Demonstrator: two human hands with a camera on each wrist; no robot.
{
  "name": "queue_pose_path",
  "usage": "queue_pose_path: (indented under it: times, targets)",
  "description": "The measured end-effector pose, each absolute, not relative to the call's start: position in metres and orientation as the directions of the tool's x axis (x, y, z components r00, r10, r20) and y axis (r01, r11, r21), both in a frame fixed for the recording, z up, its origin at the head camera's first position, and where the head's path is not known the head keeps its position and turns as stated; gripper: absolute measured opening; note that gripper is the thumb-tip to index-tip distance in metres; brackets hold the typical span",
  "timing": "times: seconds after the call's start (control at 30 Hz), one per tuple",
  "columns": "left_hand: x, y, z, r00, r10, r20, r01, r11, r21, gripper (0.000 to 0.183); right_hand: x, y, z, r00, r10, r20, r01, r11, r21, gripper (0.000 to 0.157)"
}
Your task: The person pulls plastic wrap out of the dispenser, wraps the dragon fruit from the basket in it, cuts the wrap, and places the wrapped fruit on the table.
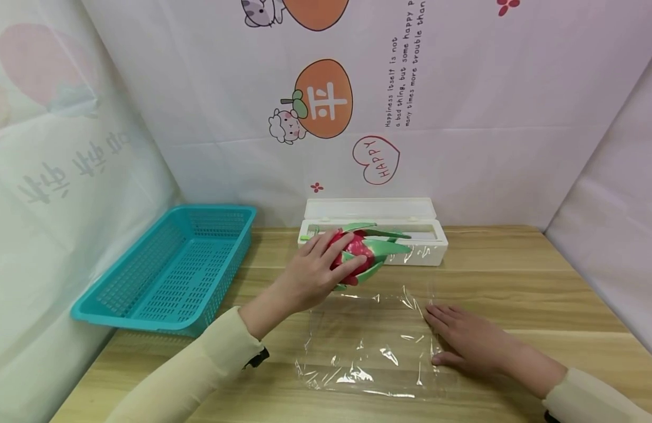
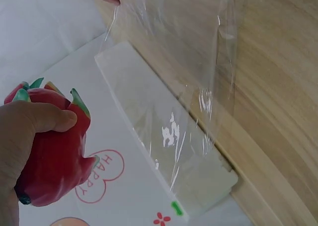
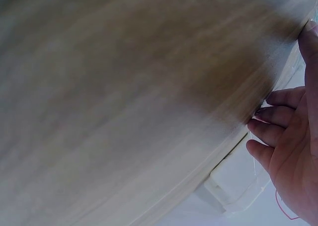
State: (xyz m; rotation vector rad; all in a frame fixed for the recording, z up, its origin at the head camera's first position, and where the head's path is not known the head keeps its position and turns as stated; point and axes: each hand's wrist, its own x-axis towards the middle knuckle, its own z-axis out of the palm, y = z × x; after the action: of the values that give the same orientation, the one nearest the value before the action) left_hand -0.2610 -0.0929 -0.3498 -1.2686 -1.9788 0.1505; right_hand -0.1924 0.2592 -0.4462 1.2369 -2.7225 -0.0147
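My left hand (image 1: 316, 270) grips a red dragon fruit (image 1: 352, 254) with green leaf tips, held above the far part of a clear plastic film sheet (image 1: 368, 346). In the left wrist view my thumb lies across the dragon fruit (image 2: 54, 151). The film lies on the wooden table and runs back to a long white film dispenser box (image 1: 431, 254), whose lid stands raised. My right hand (image 1: 465, 338) rests on the table at the film's right edge, fingers extended and fingertips touching the edge. Whether it pinches the film is not plain.
A teal plastic basket (image 1: 227, 282) with perforated walls stands on the left of the table. A printed white cloth (image 1: 241, 176) hangs behind the table, and more white cloth hangs at both sides. The wooden table (image 1: 521, 294) extends to the right.
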Motion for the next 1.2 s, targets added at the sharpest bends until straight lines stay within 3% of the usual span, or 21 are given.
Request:
queue_pose_path:
  times: [0.5, 0.73, 1.2]
  targets:
    - [-0.272, -0.08, -0.372, -0.161, 0.898, 0.41, 0.76, 0.378, -0.53, 0.066, -0.192, 0.256, -0.441, -0.671, -0.738, 0.076, -0.737, 0.675, 0.046, 0.083]
    - [-0.279, -0.07, -0.382, -0.119, 0.906, 0.406, 0.779, 0.338, -0.528, 0.063, -0.191, 0.257, -0.44, -0.668, -0.74, 0.077, -0.739, 0.672, 0.047, 0.082]
    - [-0.289, -0.066, -0.401, -0.101, 0.927, 0.36, 0.813, 0.285, -0.507, 0.065, -0.19, 0.257, -0.441, -0.673, -0.735, 0.083, -0.734, 0.677, 0.051, 0.083]
